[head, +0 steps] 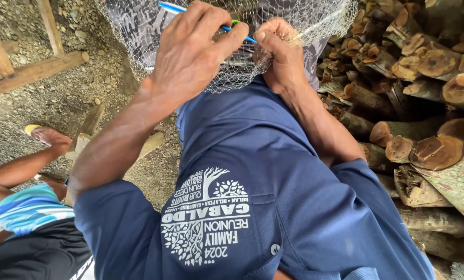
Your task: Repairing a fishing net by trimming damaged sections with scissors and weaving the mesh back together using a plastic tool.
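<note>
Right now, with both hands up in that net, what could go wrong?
1. The left hand pinches a thin blue tool in fine net; its tip could snag or tear a mesh.
2. The right hand bunches the net tightly; fingers might tangle if it slips.
3. The stacked logs lie close beside the right arm; the hanging net may catch on the cut ends.

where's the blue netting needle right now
In the head view, top centre: the blue netting needle is pinched in the left hand, against the net, beside the right hand.
</note>
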